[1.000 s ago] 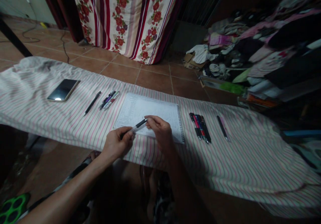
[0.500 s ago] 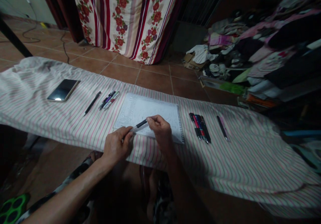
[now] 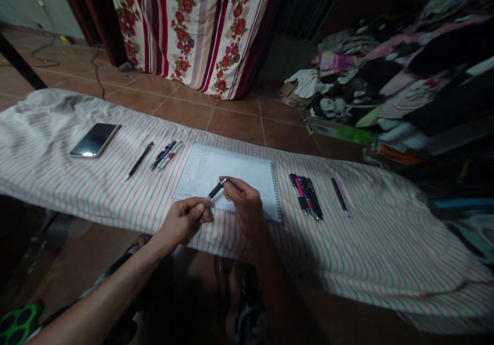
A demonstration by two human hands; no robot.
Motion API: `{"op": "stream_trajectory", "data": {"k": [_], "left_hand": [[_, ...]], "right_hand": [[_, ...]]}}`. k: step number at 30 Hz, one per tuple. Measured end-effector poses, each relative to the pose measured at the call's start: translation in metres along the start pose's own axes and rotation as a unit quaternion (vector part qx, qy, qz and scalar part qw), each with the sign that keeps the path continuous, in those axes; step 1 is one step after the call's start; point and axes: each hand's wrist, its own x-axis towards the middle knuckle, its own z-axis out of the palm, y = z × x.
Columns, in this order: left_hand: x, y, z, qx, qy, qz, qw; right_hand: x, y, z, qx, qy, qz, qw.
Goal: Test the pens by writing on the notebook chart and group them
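Observation:
A pen with a black grip section, a silvery tip and a clear barrel is held slantwise above the notebook's near edge. My left hand pinches its clear lower end between thumb and fingers. At the silvery upper end, the fingertips of my right hand close around the pen. Beneath lies an open spiral notebook, its pages covered with faint writing and its coil on the right. Part of its near edge is hidden by my hands.
Left of the notebook lie several pens, a single black pen and a phone. To its right are more pens and another dark pen. A striped cloth covers the table. Clothes are piled behind.
My left hand has turned and its fingers have shifted on the clear end. My right fingertips have moved slightly left and up, so the pen's silvery tip now shows.

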Motion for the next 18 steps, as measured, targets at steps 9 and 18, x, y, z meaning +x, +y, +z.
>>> {"op": "stream_trajectory", "data": {"k": [9, 18], "left_hand": [[-0.0015, 0.0044, 0.0028, 0.065, 0.029, 0.007, 0.997], [0.0002, -0.0017, 0.001, 0.202, 0.099, 0.071, 0.972]], "right_hand": [[-0.0015, -0.0023, -0.0023, -0.063, 0.017, -0.012, 0.998], [-0.002, 0.0, 0.001, -0.069, 0.051, -0.014, 0.996]]}}
